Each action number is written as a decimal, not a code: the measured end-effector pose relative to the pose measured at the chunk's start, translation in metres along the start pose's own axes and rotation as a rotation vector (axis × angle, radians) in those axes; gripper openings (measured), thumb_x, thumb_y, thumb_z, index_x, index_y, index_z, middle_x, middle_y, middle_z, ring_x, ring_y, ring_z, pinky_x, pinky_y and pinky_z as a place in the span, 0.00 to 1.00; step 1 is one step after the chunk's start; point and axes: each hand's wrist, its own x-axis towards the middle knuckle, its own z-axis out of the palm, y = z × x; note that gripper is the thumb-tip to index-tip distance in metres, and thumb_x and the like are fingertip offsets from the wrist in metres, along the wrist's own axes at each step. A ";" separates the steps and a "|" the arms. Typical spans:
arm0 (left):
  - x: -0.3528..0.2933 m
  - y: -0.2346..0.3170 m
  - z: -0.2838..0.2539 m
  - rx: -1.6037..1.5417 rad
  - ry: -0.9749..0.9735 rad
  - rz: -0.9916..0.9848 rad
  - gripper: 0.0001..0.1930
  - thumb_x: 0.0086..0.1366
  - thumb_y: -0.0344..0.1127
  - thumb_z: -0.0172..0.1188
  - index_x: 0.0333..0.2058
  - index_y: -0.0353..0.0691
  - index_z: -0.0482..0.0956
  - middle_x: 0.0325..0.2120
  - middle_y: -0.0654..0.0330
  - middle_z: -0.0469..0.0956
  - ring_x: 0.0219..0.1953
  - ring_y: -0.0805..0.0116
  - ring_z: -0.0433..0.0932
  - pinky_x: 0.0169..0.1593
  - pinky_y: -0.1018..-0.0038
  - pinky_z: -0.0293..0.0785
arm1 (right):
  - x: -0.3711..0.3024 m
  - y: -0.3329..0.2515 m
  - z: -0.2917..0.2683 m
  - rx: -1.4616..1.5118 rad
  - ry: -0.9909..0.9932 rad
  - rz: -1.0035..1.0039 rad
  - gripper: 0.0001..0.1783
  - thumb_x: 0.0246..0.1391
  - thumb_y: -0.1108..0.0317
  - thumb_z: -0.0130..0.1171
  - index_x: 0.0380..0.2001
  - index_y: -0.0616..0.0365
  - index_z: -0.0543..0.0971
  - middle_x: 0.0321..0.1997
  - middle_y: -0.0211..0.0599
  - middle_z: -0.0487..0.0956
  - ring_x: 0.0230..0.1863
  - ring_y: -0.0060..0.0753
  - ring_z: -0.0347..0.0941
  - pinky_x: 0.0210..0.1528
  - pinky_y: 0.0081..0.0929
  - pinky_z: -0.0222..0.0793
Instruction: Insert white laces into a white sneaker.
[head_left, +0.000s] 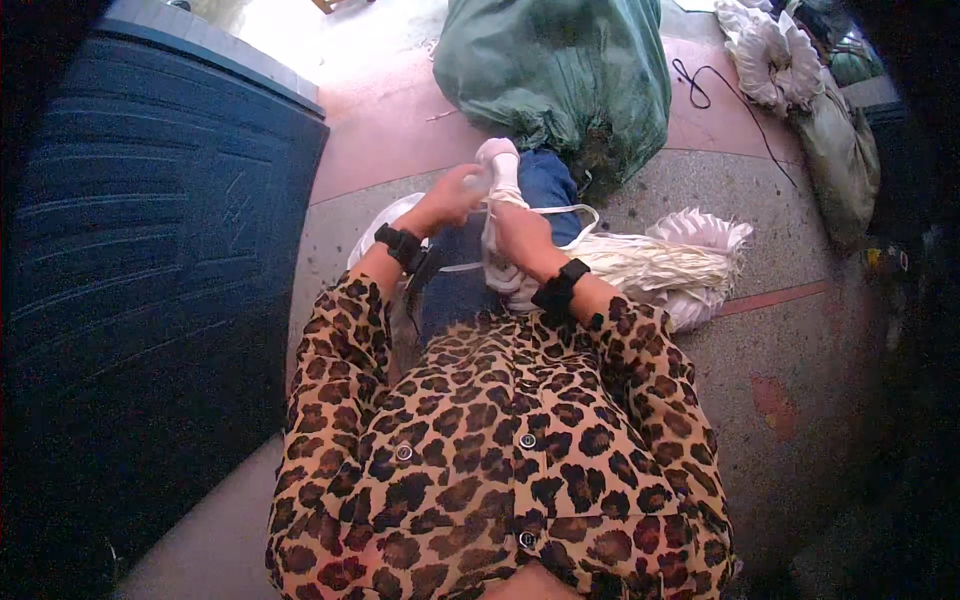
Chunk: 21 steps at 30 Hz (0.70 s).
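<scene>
Upright between my hands, over my lap, stands a bunched roll of white cloth point(503, 172). My left hand point(455, 195) is at its left side, fingers closed and a little blurred, pinching a thin white strip beside the roll. My right hand point(522, 238) is closed on the strip against the front of the cloth, lower down. A loose loop of the white strip point(588, 215) runs out to the right. On the right lies a thick bundle of white strips point(640, 262) with a ruffled end, reaching up to my lap. The fingertips are partly hidden.
A large green sack point(560, 70) stands just ahead of my knees. To the left is a dark blue panelled door or cabinet point(170, 200). At the far right lean ruffled white cloth point(775, 60) and a grey-green sack point(840, 160). A black cord point(745, 105) lies on the floor.
</scene>
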 end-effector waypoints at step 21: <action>0.000 0.020 0.020 0.000 0.134 -0.065 0.17 0.65 0.33 0.54 0.52 0.37 0.73 0.26 0.63 0.77 0.16 0.76 0.73 0.16 0.79 0.64 | -0.106 -0.044 -0.355 1.946 0.019 -0.634 0.14 0.70 0.69 0.33 0.27 0.53 0.62 0.12 0.21 0.57 0.09 0.08 0.46 0.08 0.14 0.43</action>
